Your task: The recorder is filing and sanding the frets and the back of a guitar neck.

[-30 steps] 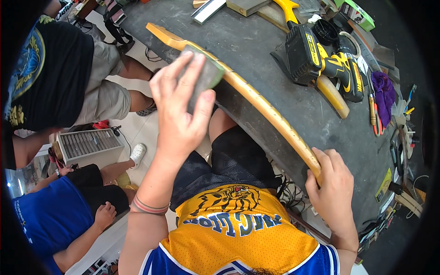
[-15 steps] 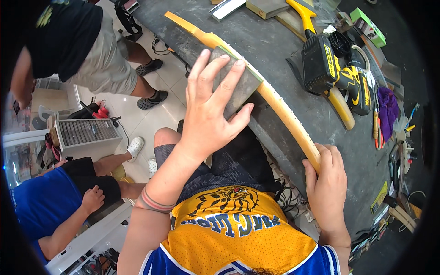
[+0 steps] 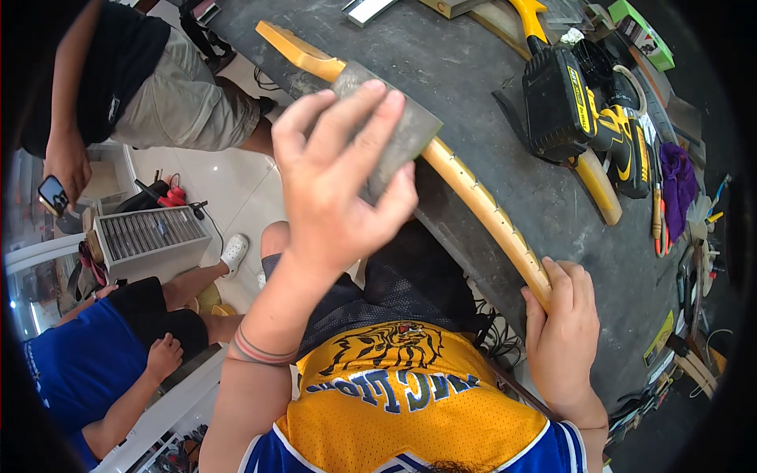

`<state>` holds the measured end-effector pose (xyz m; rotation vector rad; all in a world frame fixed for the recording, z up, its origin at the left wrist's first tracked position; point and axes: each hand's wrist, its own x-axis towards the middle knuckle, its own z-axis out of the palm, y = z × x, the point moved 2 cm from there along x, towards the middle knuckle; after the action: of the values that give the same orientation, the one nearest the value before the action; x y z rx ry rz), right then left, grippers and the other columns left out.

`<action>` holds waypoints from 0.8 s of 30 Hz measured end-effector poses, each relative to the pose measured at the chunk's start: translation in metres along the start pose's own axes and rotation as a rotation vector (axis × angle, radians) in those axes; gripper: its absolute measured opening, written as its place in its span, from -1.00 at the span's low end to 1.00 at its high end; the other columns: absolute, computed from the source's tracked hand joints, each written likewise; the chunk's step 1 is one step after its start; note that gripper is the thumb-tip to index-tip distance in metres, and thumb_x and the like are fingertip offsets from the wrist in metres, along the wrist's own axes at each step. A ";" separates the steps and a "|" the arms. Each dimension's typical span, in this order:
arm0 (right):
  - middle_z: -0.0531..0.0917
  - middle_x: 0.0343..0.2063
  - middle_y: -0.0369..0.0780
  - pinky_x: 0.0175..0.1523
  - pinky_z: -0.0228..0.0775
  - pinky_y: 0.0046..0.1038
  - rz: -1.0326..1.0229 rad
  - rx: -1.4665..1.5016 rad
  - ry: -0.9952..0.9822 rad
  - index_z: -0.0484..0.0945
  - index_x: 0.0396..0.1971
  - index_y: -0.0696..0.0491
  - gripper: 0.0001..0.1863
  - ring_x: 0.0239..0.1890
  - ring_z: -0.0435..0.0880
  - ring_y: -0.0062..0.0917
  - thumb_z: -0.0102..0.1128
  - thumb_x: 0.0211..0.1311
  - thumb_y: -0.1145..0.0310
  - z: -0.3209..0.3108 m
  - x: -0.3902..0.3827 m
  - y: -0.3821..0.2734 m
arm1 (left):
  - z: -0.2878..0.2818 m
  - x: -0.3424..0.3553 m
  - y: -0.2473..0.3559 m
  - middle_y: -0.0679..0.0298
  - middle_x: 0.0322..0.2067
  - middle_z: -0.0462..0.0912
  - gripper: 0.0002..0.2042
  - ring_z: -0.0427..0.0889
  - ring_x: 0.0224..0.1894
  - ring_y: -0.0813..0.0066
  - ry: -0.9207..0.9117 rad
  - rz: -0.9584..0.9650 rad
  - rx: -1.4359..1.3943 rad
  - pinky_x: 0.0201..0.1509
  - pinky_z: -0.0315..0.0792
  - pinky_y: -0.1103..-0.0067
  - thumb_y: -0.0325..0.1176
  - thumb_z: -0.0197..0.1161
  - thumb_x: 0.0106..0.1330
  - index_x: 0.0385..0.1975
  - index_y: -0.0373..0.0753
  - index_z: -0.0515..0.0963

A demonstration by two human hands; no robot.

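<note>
A light wooden guitar neck (image 3: pixel 477 193) with small slots along its edge lies diagonally at the dark workbench's edge, its headstock (image 3: pixel 296 47) at upper left. My left hand (image 3: pixel 343 169) holds a grey flat block (image 3: pixel 410 122) with a greenish edge against the neck near the headstock, fingertips pressed on top. My right hand (image 3: pixel 564 327) is wrapped round the neck's lower end.
The workbench (image 3: pixel 441 71) carries a black-and-yellow cordless drill (image 3: pixel 623 146), a purple cloth (image 3: pixel 674 173), hand tools and offcuts at the right. At left stand two other people (image 3: pixel 142 71), (image 3: pixel 87 363), one holding a phone (image 3: pixel 54 193), and a slotted grey box (image 3: pixel 150 236) on the floor.
My left hand and the block moved right along the neck, then back up-left toward the headstock. The standing co-worker has shifted, and a phone now shows in their hand.
</note>
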<state>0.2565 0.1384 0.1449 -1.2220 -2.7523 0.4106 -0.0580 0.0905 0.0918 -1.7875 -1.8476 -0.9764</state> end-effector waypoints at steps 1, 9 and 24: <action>0.69 0.12 0.02 0.21 0.64 -0.03 -0.002 0.001 0.004 0.61 0.34 0.24 -0.45 0.12 0.72 0.01 0.58 0.40 0.52 0.000 0.000 0.000 | -0.002 -0.003 0.014 0.15 0.34 0.82 -0.32 0.58 0.40 -0.12 0.002 -0.011 -0.013 0.60 0.41 0.06 -0.27 0.49 0.09 0.35 -0.14 0.85; 0.69 0.12 0.02 0.18 0.65 -0.04 -0.007 0.007 -0.016 0.60 0.34 0.24 -0.42 0.10 0.72 0.00 0.59 0.37 0.53 -0.002 -0.001 0.000 | 0.002 0.002 -0.019 0.21 0.29 0.85 -0.35 0.63 0.38 -0.07 0.031 -0.015 0.078 0.56 0.45 0.04 -0.28 0.50 0.08 0.30 -0.11 0.86; 0.69 0.10 0.02 0.14 0.65 -0.02 -0.009 -0.027 0.006 0.58 0.35 0.21 -0.43 0.09 0.75 0.04 0.58 0.40 0.54 0.002 -0.005 0.003 | -0.012 -0.023 0.056 0.37 0.40 0.83 -0.34 0.61 0.40 0.07 -0.169 0.045 -0.249 0.47 0.47 0.07 -0.20 0.44 0.16 0.39 0.03 0.84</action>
<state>0.2612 0.1359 0.1420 -1.2142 -2.7664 0.3697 -0.0033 0.0622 0.0956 -2.1069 -1.8418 -1.1102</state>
